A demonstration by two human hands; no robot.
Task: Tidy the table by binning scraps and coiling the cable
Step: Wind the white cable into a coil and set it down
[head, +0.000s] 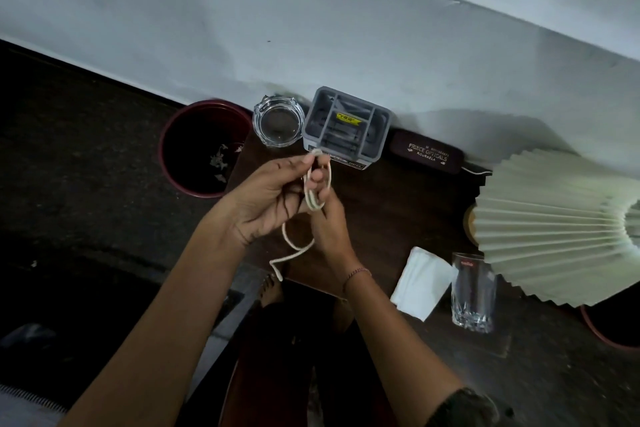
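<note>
A white cable is wound in several loops above the dark wooden table. My left hand pinches the top of the loops between thumb and fingertips. My right hand has its fingers inside the coil, with the loops wrapped round them. The loose tail of the cable hangs down past the table's front edge. A dark red bin stands on the floor left of the table, with scraps lying at its bottom.
Along the wall stand a glass ashtray, a grey organiser box and a brown spectacle case. A folded white tissue and a drinking glass sit front right. A pleated lampshade overhangs the right side.
</note>
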